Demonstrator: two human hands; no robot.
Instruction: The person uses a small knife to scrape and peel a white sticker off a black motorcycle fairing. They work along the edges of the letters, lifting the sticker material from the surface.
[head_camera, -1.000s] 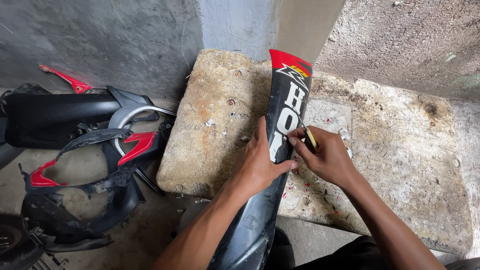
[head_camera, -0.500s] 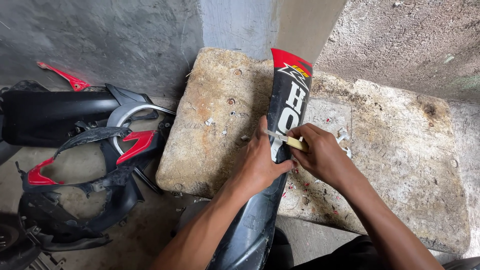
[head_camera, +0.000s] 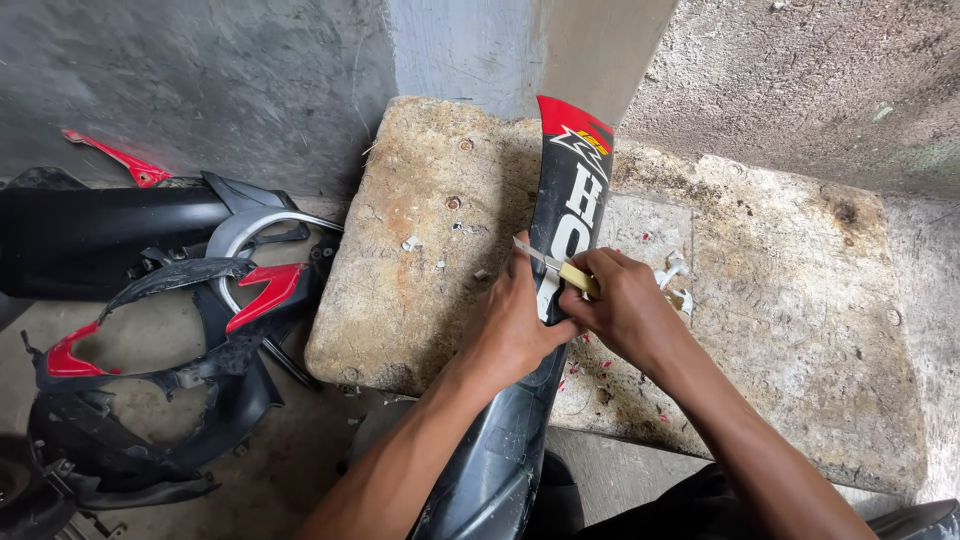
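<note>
On one concrete slab (head_camera: 800, 330), left hand (head_camera: 515, 320) grips one black panel (head_camera: 565, 215); right hand (head_camera: 625, 305) grips one blade (head_camera: 545, 262).

The long black plastic fairing panel (head_camera: 560, 230) with a red tip looks glossy and smooth, its stickers shiny. It lies across a rough, pitted, tan stone slab (head_camera: 420, 290), matt and stained, with pale paper-like sticker scraps near its middle. The thin blade (head_camera: 535, 256) looks like bare metal, its yellowish handle plastic. The heap of black and red plastic body parts (head_camera: 200, 300) off the slab's left edge shines dully. The grey concrete wall (head_camera: 200, 70) looks matt and coarse.
</note>
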